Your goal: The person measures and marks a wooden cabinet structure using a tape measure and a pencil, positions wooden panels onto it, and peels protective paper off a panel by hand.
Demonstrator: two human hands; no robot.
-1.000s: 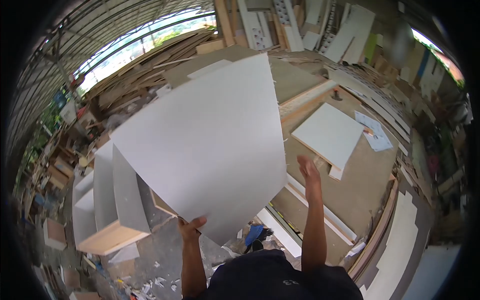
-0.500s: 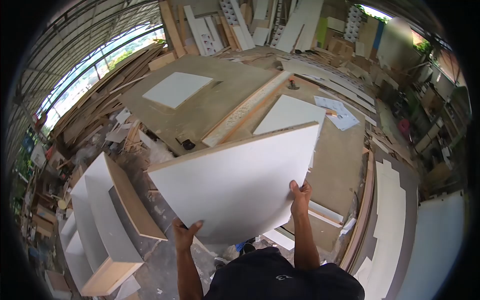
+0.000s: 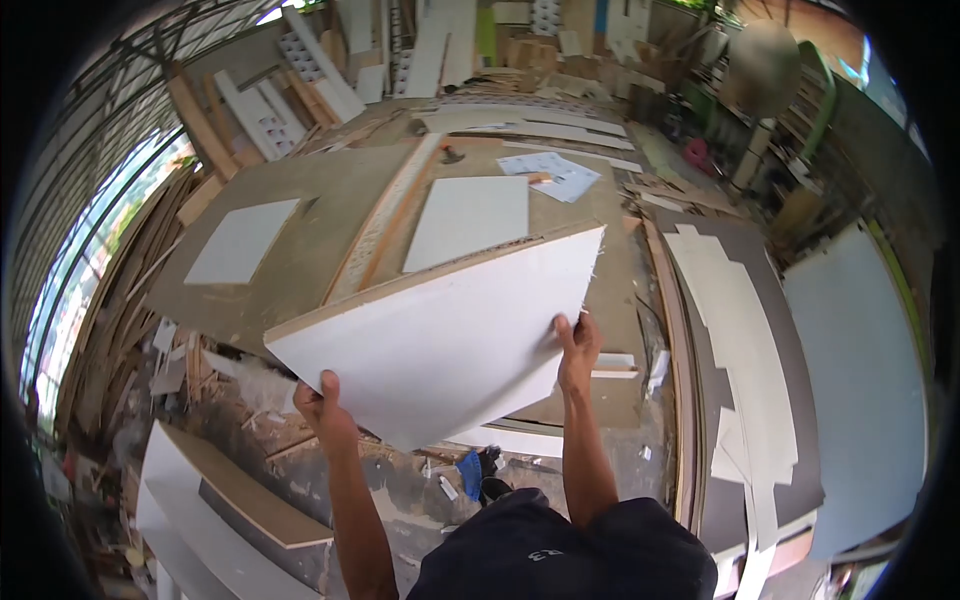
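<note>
A white board (image 3: 440, 340) with a raw wood-coloured top edge is held up in front of me, tilted, its left end lower than its right. My left hand (image 3: 328, 412) grips its lower left edge, thumb on the white face. At the right edge, my right hand (image 3: 578, 348) clasps it the same way, fingers hidden behind. Behind it, on the worktable (image 3: 330, 190), lie a white panel (image 3: 470, 222) and, farther left, another white panel (image 3: 242, 243). Between these two runs a long strip (image 3: 385, 220).
Paper sheets (image 3: 560, 177) lie on the table's far right part. A white-and-wood cabinet frame (image 3: 240, 485) stands on the floor at lower left. Long pale strips (image 3: 740, 370) lie to my right, beside a large light-blue panel (image 3: 865, 390). Offcuts (image 3: 270, 390) litter the floor at left.
The view has turned to the right. The held board has come up at its lower left, and my left hand with it. Both hands keep their hold.
</note>
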